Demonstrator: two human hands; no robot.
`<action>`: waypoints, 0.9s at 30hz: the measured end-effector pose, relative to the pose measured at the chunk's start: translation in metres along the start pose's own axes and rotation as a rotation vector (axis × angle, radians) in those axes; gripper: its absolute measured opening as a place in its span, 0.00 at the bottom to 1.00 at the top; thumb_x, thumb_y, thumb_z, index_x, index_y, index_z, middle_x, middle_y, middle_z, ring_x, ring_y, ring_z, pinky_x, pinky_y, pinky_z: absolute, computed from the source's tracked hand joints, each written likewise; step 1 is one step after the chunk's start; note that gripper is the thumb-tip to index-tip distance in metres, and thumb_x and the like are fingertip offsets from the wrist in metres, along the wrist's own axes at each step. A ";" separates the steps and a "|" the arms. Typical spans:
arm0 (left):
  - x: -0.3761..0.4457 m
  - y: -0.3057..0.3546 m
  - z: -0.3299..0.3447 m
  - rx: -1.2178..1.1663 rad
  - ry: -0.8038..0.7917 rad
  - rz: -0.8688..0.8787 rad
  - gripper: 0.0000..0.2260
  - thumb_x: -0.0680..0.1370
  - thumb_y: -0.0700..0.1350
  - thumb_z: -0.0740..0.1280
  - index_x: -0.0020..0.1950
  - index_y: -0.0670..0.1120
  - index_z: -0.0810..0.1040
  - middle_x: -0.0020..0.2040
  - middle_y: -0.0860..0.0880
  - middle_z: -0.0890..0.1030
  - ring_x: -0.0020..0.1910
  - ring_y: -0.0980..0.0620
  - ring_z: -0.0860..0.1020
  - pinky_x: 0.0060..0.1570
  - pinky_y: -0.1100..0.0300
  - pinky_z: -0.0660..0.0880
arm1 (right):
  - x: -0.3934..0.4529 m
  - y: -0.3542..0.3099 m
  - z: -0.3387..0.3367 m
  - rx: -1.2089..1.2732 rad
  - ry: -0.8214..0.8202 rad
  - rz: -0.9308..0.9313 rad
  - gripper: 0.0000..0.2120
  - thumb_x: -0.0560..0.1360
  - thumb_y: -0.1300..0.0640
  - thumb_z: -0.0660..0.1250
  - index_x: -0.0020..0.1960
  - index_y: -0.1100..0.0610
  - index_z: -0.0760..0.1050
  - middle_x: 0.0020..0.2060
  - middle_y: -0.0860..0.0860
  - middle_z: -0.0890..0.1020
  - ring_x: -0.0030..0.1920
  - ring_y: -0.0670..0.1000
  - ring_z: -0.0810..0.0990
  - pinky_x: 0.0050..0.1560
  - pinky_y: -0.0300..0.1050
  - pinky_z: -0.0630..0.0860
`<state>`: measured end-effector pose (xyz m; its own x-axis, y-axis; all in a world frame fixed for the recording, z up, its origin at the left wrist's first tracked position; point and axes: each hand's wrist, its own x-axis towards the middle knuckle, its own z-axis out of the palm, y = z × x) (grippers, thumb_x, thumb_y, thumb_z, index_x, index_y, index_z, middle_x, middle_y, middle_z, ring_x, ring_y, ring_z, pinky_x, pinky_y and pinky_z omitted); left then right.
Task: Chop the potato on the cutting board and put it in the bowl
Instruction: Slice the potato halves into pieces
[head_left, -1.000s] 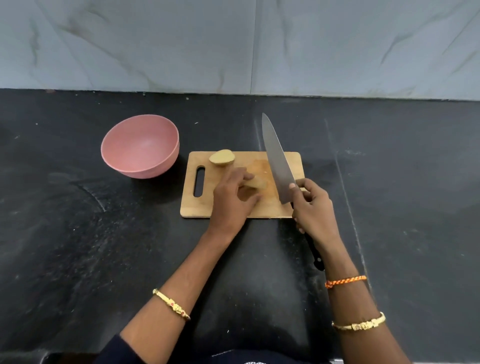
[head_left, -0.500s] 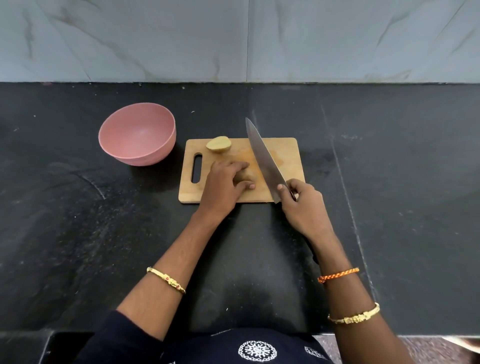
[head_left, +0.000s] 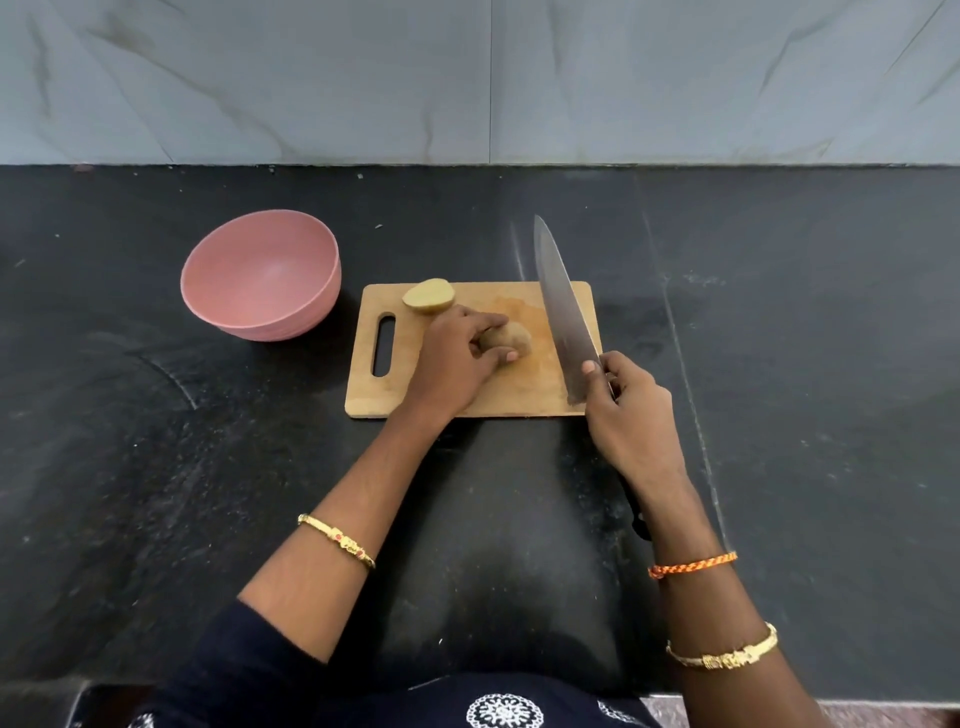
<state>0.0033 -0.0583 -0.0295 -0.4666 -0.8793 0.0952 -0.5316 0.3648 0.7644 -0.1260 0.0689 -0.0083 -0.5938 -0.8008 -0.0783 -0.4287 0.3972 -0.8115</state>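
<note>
A wooden cutting board (head_left: 524, 387) with a handle slot lies on the black counter. One potato half (head_left: 429, 296) sits at the board's far left corner, cut face towards me. My left hand (head_left: 457, 358) grips the other potato half (head_left: 511, 339) near the board's middle, fingers curled over it. My right hand (head_left: 628, 415) holds a large chef's knife (head_left: 563, 312) by its handle, with the blade raised and tilted over the board's right side, to the right of the held half. The pink bowl (head_left: 262, 275) stands empty to the left of the board.
The black stone counter (head_left: 779, 364) runs from a grey tiled wall (head_left: 467, 78) at the back to its front edge near my body. A seam (head_left: 685, 374) crosses the counter right of the board.
The knife blade has swung from beside my left hand over to the board's right side. My left hand has shifted on the potato half, so more of it shows.
</note>
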 end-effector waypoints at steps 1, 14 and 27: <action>0.001 0.001 0.000 0.001 0.004 0.000 0.20 0.70 0.44 0.74 0.61 0.46 0.78 0.51 0.50 0.76 0.47 0.55 0.74 0.48 0.70 0.71 | 0.000 0.000 0.000 -0.004 -0.021 0.008 0.11 0.81 0.54 0.57 0.46 0.57 0.74 0.33 0.51 0.78 0.30 0.46 0.73 0.28 0.30 0.67; -0.001 -0.004 0.007 -0.020 0.098 0.005 0.20 0.68 0.44 0.76 0.59 0.45 0.80 0.44 0.49 0.76 0.44 0.52 0.75 0.46 0.65 0.73 | 0.016 -0.012 0.010 -0.114 -0.239 0.109 0.16 0.82 0.50 0.52 0.47 0.59 0.71 0.41 0.55 0.77 0.37 0.53 0.75 0.40 0.52 0.77; 0.001 -0.004 0.007 -0.065 0.100 -0.002 0.20 0.67 0.44 0.76 0.59 0.44 0.80 0.43 0.51 0.75 0.38 0.60 0.70 0.41 0.76 0.69 | 0.025 -0.025 0.007 -0.194 -0.345 0.175 0.16 0.83 0.49 0.49 0.54 0.58 0.71 0.44 0.56 0.76 0.36 0.51 0.74 0.35 0.48 0.76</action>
<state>-0.0002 -0.0587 -0.0375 -0.3915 -0.9072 0.1541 -0.4838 0.3454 0.8041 -0.1255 0.0354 0.0058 -0.4209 -0.8037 -0.4206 -0.4812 0.5909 -0.6475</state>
